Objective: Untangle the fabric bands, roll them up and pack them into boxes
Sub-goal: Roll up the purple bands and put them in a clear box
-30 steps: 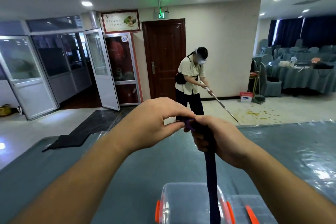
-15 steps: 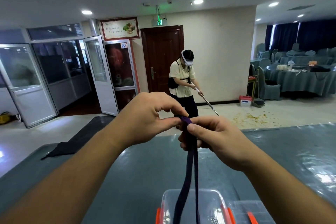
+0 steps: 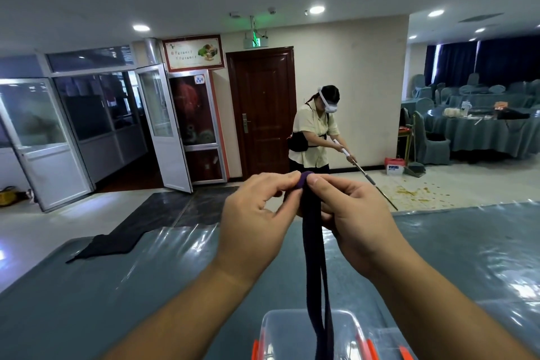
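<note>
**Band's just getting its first turn, box still waiting**

While the purple band (image 3: pixel 314 242) hangs straight down in two strands, both hands are up at its top end. The left hand (image 3: pixel 257 219) and right hand (image 3: pixel 356 213) each pinch the little folded tip between thumb and fingertip, so both are clamped on the band, meeting at about 12 o'clock from the clear box (image 3: pixel 312 333). The strands drop into or just past that box at 6 o'clock; I can't tell whether the tail touches the bottom.

Progress-wise, I'd say this one looks untangled already, since the strands hang clean, but the rolling has barely begun: only a tiny nub at the top. Nearly the whole length is left to wind, then it goes in the box. Orange latches show, and a lid (image 3: pixel 391 345) at 4 o'clock. Someone with a mop (image 3: pixel 368 177) is working at 1 o'clock.
</note>
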A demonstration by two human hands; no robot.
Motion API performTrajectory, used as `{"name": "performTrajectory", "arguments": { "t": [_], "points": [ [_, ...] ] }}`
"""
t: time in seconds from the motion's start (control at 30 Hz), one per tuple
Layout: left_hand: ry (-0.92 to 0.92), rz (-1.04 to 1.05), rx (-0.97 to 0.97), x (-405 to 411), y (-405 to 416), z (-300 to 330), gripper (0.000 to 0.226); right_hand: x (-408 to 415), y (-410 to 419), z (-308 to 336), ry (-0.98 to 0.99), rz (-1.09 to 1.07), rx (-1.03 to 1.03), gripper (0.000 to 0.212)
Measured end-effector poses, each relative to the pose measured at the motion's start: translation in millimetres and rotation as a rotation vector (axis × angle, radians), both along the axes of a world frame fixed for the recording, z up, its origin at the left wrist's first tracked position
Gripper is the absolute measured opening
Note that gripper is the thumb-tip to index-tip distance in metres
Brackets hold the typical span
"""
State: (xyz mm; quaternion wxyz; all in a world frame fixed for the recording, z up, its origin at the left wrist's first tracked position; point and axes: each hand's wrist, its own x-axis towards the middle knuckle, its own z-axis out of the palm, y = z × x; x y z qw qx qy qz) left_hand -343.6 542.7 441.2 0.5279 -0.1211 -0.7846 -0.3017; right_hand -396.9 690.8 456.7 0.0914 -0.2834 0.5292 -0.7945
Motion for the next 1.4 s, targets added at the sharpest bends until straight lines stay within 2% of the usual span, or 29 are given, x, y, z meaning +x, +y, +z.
{"name": "performTrajectory", "arguments": {
  "t": [0.07,0.23,0.37,0.47,0.57,0.7,0.83,1.07,1.17,1.3,1.4],
  "points": [
    [-0.029,-0.006,-0.027,0,-2,-1,0.027,-2,1,0,-0.022,-0.012,-0.014,0.022],
    [-0.175,-0.025,-0.139,5,-17,15,0.025,-3,11,0,0.03,0.034,0.117,0.022],
    [-0.35,-0.033,-0.296,8,-25,28,0.043,0,17,6,0.072,0.101,0.193,0.021],
    [-0.417,-0.078,-0.349,11,-25,31,0.039,-1,23,8,0.084,0.152,0.249,0.028],
    [-0.357,-0.1,-0.376,13,-22,29,0.029,1,25,8,0.078,0.195,0.263,0.031],
    [-0.169,-0.007,-0.405,13,-20,25,0.023,5,20,4,-0.033,0.204,0.073,0.027],
    [-0.032,0.029,-0.368,15,-15,21,0.02,7,17,-1,-0.107,0.149,-0.095,0.035],
    [0.057,0.023,-0.174,16,-2,18,0.017,14,9,1,-0.031,0.038,-0.129,0.04],
    [-0.092,-0.024,0.021,19,9,18,0.015,12,7,0,-0.002,-0.035,-0.115,0.04],
    [-0.449,-0.23,0.329,23,12,23,0.019,7,13,-1,0.065,-0.102,-0.028,0.025],
    [-0.468,-0.258,0.421,21,4,28,0.014,6,17,2,0.153,-0.118,0.063,0.027]
  ]
}}
